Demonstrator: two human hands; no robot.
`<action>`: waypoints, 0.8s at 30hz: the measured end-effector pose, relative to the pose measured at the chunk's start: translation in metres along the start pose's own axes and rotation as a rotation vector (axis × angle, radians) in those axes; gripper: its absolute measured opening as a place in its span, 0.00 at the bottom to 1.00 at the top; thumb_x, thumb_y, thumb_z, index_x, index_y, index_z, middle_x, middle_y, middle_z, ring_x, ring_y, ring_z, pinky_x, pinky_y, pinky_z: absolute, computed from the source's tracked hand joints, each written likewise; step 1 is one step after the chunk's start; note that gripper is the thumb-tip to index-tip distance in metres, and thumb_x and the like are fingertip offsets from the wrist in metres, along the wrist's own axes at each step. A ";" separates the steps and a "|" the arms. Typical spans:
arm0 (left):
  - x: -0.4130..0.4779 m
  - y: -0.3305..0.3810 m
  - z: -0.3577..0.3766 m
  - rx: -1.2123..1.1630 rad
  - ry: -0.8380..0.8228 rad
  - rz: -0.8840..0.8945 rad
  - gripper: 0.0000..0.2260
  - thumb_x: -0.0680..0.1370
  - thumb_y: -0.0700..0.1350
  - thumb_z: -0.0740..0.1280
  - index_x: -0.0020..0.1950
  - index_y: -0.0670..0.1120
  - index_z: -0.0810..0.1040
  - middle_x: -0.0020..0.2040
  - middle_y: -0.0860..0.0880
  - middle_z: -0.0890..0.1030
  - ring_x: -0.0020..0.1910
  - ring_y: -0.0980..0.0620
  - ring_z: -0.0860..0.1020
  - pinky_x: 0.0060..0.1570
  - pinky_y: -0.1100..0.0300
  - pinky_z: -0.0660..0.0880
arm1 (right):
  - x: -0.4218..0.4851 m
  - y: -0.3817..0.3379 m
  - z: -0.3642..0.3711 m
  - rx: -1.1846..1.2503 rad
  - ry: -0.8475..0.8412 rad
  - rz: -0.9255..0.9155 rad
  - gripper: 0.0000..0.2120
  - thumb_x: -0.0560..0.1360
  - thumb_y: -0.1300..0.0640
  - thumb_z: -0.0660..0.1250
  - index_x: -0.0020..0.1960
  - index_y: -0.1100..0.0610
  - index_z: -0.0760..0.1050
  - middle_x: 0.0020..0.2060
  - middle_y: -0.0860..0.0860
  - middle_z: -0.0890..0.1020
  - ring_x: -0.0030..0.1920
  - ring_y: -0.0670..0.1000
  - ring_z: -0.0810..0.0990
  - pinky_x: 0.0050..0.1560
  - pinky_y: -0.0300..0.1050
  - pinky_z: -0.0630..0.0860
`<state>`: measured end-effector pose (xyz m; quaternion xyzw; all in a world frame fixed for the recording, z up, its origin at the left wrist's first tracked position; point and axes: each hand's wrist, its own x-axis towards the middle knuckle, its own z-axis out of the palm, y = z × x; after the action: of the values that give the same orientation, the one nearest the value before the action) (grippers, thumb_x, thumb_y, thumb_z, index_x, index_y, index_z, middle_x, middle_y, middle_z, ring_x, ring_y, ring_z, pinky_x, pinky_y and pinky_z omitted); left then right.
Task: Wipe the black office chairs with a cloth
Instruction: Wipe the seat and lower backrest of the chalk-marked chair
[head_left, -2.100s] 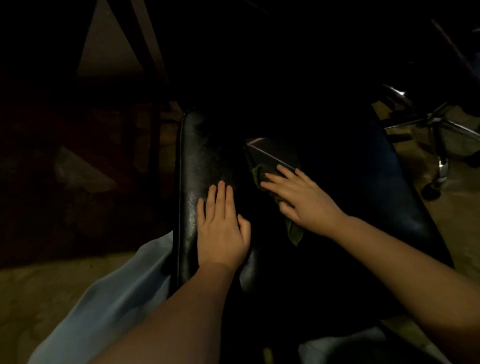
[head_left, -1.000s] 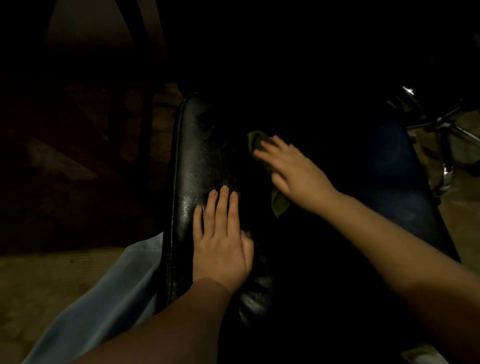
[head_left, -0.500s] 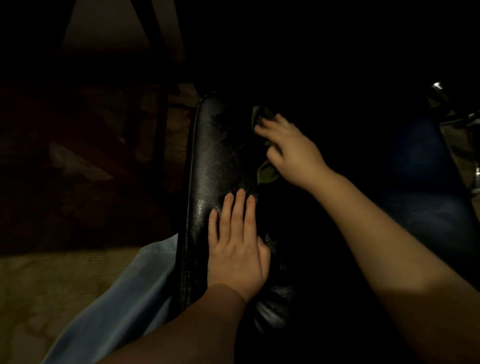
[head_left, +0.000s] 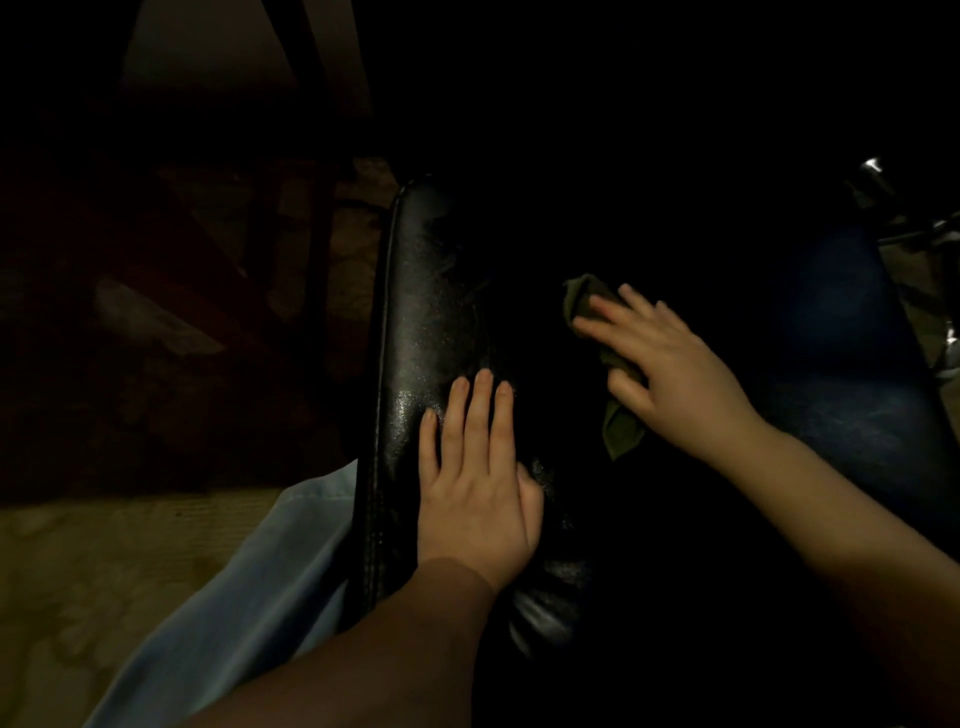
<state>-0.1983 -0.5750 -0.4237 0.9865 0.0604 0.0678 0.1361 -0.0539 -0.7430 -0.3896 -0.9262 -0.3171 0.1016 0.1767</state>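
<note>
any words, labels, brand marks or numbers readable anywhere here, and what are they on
None: no text can be read in this frame.
Black chair: glossy surface and a stitched seam, no tag or logo visible.
Green cloth under the right hand: plain.
Chrome chair base at far right: too dark to show any marking.

I see bare chair padding ahead of the left hand and between it and the right hand; a chrome chair base crowds the far right.
</note>
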 end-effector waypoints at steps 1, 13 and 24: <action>0.000 0.000 0.000 0.000 0.001 0.000 0.30 0.74 0.47 0.54 0.76 0.40 0.63 0.76 0.42 0.62 0.76 0.45 0.58 0.74 0.44 0.52 | 0.008 0.007 -0.004 -0.010 0.029 0.045 0.28 0.74 0.50 0.53 0.72 0.53 0.68 0.73 0.54 0.66 0.76 0.56 0.56 0.75 0.57 0.51; 0.001 -0.001 -0.001 0.029 -0.028 0.001 0.31 0.72 0.48 0.55 0.75 0.40 0.63 0.77 0.42 0.61 0.76 0.45 0.56 0.73 0.43 0.53 | 0.174 -0.047 0.008 -0.029 0.120 0.201 0.22 0.79 0.55 0.57 0.72 0.54 0.68 0.65 0.58 0.74 0.65 0.60 0.71 0.60 0.49 0.69; 0.002 0.000 -0.001 0.041 -0.028 0.002 0.32 0.71 0.48 0.56 0.75 0.40 0.63 0.76 0.42 0.62 0.76 0.45 0.57 0.72 0.43 0.54 | 0.182 -0.079 0.026 -0.029 0.025 -0.152 0.21 0.80 0.54 0.57 0.72 0.47 0.67 0.75 0.47 0.65 0.76 0.53 0.57 0.73 0.50 0.54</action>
<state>-0.1960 -0.5741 -0.4230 0.9900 0.0591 0.0528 0.1166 0.0368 -0.5647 -0.3961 -0.9032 -0.3857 0.0716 0.1745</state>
